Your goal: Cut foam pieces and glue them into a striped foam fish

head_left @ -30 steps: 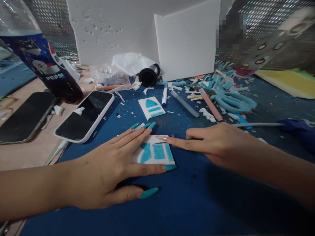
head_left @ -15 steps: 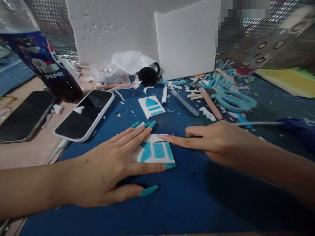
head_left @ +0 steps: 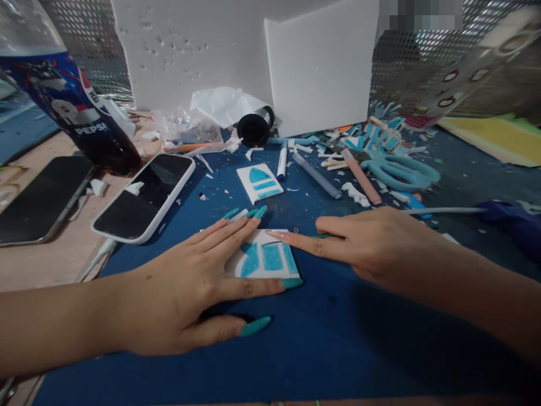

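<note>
My left hand point(head_left: 198, 282) lies flat with fingers spread, pressing on a white foam card point(head_left: 262, 269) with blue painted shapes on the blue mat. Its index finger runs along the card's near edge and the thumb rests on the mat. From the right comes my right hand point(head_left: 359, 239), index finger stretched over the card's upper part and the other fingers curled under. A thin dark line shows on the card just below that fingertip; whatever the curled fingers hold is hidden. Farther back is a second, smaller white card point(head_left: 259, 183) with blue shapes.
On the left are a Pepsi bottle point(head_left: 91, 129), a white-cased phone point(head_left: 146, 197) and a dark phone point(head_left: 44, 200). Behind the cards lie markers point(head_left: 316, 176), blue-handled scissors point(head_left: 401, 172), foam scraps point(head_left: 355, 194) and a black-ended roll point(head_left: 256, 127). White foam boards point(head_left: 321, 73) stand at the back.
My right index finger has shifted very slightly left on the card, and a bit of green now shows by the right thumb. My left hand stays in place.
</note>
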`<state>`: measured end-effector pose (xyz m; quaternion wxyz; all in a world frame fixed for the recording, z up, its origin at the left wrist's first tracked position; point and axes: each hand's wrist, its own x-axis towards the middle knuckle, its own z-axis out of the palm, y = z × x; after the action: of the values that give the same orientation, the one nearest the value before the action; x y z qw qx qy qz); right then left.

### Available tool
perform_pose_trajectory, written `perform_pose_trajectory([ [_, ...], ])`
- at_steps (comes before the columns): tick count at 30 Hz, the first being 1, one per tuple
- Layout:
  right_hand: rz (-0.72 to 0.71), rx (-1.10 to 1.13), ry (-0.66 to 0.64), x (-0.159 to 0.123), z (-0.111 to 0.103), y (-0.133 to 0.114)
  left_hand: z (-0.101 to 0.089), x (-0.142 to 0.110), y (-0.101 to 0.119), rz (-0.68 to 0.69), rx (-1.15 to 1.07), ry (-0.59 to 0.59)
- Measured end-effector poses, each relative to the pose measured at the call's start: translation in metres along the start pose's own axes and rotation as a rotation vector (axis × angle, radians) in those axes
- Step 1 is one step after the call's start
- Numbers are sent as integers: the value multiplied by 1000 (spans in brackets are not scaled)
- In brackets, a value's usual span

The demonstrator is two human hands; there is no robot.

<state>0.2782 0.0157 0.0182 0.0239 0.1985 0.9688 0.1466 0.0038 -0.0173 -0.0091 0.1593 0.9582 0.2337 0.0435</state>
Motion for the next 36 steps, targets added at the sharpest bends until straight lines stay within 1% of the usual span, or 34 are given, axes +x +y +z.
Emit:
perform_pose_trajectory([
  [5,-15,-56,-15,0,-2,-2,-1,1,0,-12,2,-25],
  [12,-9,-96,-24,3,-2,-6,-1,3,0,0,3,-25],
  [17,-15,-87,6,4,-1,-8,-1,2,0,13,29,-40],
  [23,-22,-53,28,5,1,-5,-1,2,0,34,36,-18],
  [28,6,-37,-8,4,0,-5,-4,4,2,27,18,15],
  [33,29,-3,-29,3,-1,-5,-6,6,4,23,9,19],
  [36,34,-20,-39,3,-3,-5,-6,6,5,22,4,31],
])
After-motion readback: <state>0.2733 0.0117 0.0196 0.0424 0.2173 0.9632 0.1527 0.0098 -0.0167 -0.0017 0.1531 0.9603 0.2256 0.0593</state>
